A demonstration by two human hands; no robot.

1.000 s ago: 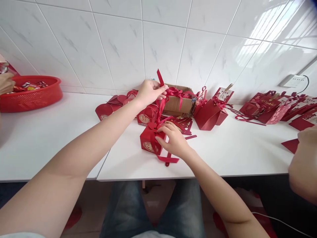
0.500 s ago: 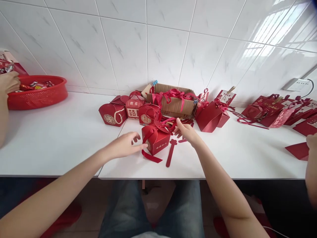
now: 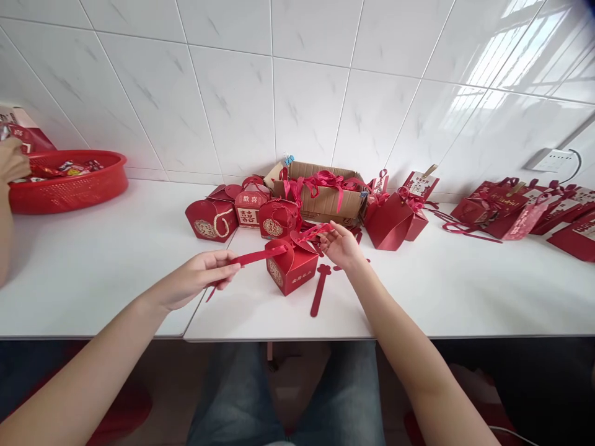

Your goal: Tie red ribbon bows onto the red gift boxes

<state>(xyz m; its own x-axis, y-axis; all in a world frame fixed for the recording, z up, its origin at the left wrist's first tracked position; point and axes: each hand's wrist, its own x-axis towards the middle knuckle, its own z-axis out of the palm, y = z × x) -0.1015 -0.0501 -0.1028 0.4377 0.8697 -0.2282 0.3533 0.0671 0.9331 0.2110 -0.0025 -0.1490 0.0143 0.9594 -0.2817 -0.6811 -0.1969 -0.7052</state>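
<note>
Our left hand [image 3: 202, 275] and right hand [image 3: 343, 246] each pinch the ribbon [image 3: 260, 255] on the red box [image 3: 300, 271], just below frame centre; we're apparently arranging its ends, and next need even tension.

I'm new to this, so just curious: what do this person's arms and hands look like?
The left hand and right hand are human hands, without gloves; no rings show. The left forearm and right forearm are bare: no sleeves, watches, cables or markings in view.

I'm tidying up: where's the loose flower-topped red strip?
In the head view, the strip lies on the white table, just right of the ribboned box.
</note>
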